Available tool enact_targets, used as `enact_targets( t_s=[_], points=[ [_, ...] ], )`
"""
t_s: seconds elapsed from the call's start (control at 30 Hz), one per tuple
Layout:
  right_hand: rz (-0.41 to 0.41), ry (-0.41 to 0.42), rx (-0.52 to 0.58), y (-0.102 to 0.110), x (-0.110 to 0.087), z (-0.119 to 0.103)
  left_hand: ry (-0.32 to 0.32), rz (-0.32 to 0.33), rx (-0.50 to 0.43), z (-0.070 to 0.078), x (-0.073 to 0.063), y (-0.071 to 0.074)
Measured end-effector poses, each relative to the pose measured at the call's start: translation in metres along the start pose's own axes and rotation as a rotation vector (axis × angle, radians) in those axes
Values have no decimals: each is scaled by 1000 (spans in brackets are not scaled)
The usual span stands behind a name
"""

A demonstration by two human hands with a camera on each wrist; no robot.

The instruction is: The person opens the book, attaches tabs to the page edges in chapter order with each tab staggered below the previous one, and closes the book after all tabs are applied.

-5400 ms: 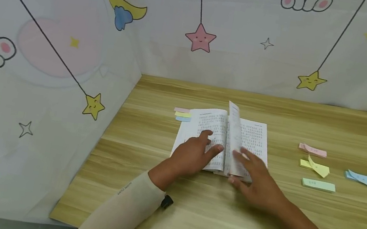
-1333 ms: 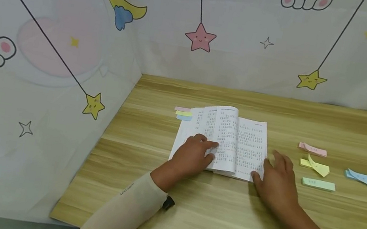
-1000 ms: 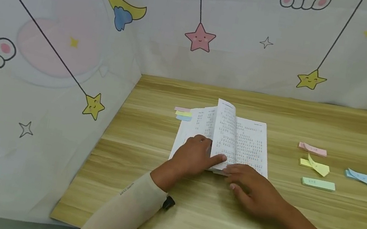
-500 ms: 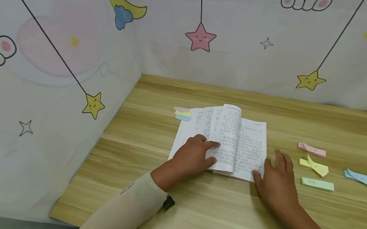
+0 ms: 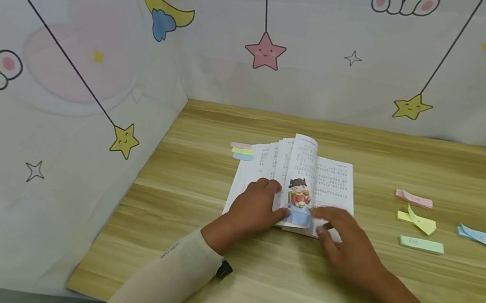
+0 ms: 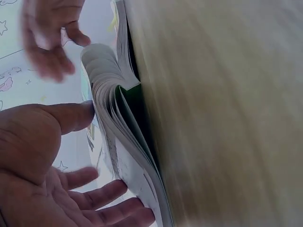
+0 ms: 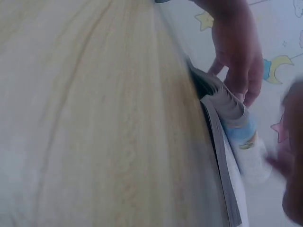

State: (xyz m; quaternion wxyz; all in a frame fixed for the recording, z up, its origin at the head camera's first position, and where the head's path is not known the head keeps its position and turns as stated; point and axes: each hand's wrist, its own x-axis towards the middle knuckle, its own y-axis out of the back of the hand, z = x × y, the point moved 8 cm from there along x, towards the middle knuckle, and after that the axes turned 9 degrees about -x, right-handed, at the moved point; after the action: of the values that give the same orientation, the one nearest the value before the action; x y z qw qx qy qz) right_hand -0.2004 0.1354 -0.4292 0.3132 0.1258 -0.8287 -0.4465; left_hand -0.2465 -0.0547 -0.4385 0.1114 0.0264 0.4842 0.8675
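An open book (image 5: 335,182) with printed pages lies on the table, its left leaves curling up near the middle. One raised page (image 5: 305,156) carries a colour picture of a child. My left hand (image 5: 255,204) rests on the left pages, fingers spread, its thumb (image 6: 78,116) against the curled leaves in the left wrist view. My right hand (image 5: 354,246) hovers over the lower right page, fingers loosely bent, fingertips right beside the picture page's edge. It is blurred in the right wrist view, with nothing seen between its fingers. Pink, yellow and blue sticky tabs (image 5: 243,150) stick out from the book's upper left edge.
Right of the book lie a pink sticky-note pad (image 5: 414,199), a yellow pad (image 5: 420,222), a green pad (image 5: 421,245) and a blue pad (image 5: 479,236). A cartoon-printed cloth (image 5: 310,88) stands behind the wooden table (image 5: 296,297).
More leaves have gone over to the left, and a page with a child's picture now shows. My right hand moves back and forth across the right page; my left stays on the left pages.
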Motion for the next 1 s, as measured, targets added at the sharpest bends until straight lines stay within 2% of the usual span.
enact_targets(
  t_s=[0.03, 0.1, 0.17, 0.2, 0.3, 0.47, 0.7, 1.0],
  points=[
    [16, -104, -53, 2, -1, 11, -4, 13, -11, 0, 0, 0],
    [-20, -287, -177, 3, -4, 32, -11, 26, -30, 0, 1, 1],
    [-94, -401, -267, 1, -9, 48, -29, 27, -30, 1, 1, 0],
    [-128, -425, -291, -1, -12, 53, -41, 24, -22, 2, 0, 0],
    [-163, -427, -322, -5, -14, 56, -61, -1, 16, 4, 0, -2],
    [-109, -387, -365, -1, -12, 49, -57, -30, 46, 6, -1, -3],
    [-117, -375, -390, 1, -11, 44, -54, -43, 43, 6, -1, -4],
    [-133, -399, -388, 1, -11, 46, -57, -44, 38, 7, -2, -2]
  ],
)
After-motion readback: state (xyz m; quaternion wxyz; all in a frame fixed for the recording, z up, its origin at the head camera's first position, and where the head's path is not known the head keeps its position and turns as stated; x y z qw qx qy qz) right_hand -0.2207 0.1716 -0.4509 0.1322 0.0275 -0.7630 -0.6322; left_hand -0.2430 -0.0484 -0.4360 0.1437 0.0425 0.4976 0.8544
